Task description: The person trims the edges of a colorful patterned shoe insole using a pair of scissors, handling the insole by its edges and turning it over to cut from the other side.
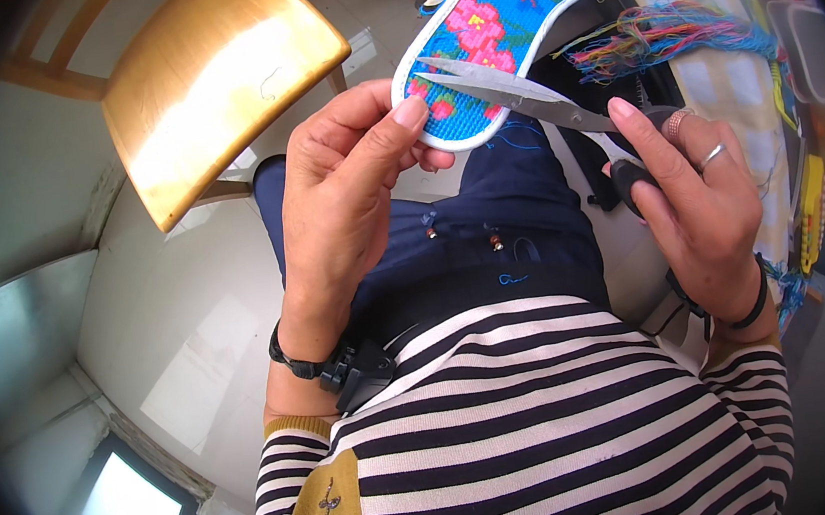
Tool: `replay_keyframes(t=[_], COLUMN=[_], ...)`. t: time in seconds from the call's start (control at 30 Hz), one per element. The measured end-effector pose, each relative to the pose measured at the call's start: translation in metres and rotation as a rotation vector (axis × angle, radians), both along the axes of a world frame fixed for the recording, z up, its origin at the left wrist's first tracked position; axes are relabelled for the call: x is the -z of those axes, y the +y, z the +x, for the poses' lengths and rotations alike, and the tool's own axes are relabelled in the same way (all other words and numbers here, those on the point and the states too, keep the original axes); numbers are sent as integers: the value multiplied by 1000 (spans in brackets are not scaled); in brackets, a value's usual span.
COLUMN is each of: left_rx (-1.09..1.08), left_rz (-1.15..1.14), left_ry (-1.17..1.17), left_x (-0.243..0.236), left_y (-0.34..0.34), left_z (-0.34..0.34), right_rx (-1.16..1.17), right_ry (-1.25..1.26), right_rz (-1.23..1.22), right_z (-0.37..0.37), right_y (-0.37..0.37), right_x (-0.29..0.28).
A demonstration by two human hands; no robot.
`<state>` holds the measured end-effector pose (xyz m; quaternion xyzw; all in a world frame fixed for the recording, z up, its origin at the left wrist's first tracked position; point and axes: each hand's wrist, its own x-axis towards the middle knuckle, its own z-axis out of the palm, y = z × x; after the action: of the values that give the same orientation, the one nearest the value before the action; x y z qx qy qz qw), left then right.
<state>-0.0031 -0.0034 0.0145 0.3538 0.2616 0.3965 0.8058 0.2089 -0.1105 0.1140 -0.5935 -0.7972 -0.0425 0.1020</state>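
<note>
My left hand (353, 168) pinches the near, rounded end of an embroidered insole (476, 100), thumb on top and fingers beneath. The insole is blue with pink flowers, green and yellow stitching, and a white bound edge. In my right hand (698, 197) are scissors (547, 103) with dark handles, fingers wrapped round the grips. Their blades are slightly parted and lie across the insole's stitched face, tips near my left thumb. Whether the blades touch the stitching I cannot tell. Loose blue thread ends (513, 278) lie on my dark trousers and waistband.
A wooden chair (222, 66) stands at the far left, a thread scrap on its sunlit seat. On the right, a table with a pale checked cloth (708, 106) bears a bundle of multicoloured threads (670, 32), a clear plastic container (818, 49) and a yellow tool (811, 211).
</note>
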Motion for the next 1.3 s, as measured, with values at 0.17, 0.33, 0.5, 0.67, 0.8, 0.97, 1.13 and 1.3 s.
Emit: replay_keyframes(t=[0.17, 0.33, 0.5, 0.67, 0.8, 0.97, 1.13, 1.3], left_rx=[18, 73, 71, 67, 9, 32, 62, 102], left_rz=[16, 41, 29, 60, 87, 112, 129, 105], left_ry=[6, -28, 43, 86, 155, 148, 143, 171], left_x=[-1, 2, 0, 0, -5, -2, 0, -4], left_y=[-1, 2, 2, 2, -2, 0, 1, 1], left_z=[-1, -5, -4, -4, 1, -2, -5, -7], right_rx=[-25, -30, -64, -66, -47, -61, -74, -46], right_ry=[-23, -18, -48, -58, -43, -58, -61, -109], right_rz=[5, 28, 4, -2, -1, 5, 18, -48], right_z=[3, 5, 7, 11, 10, 10, 10, 6], right_y=[0, 0, 1, -2, -2, -2, -2, -6], right_x=[-3, -3, -8, -12, -13, -13, -14, -14])
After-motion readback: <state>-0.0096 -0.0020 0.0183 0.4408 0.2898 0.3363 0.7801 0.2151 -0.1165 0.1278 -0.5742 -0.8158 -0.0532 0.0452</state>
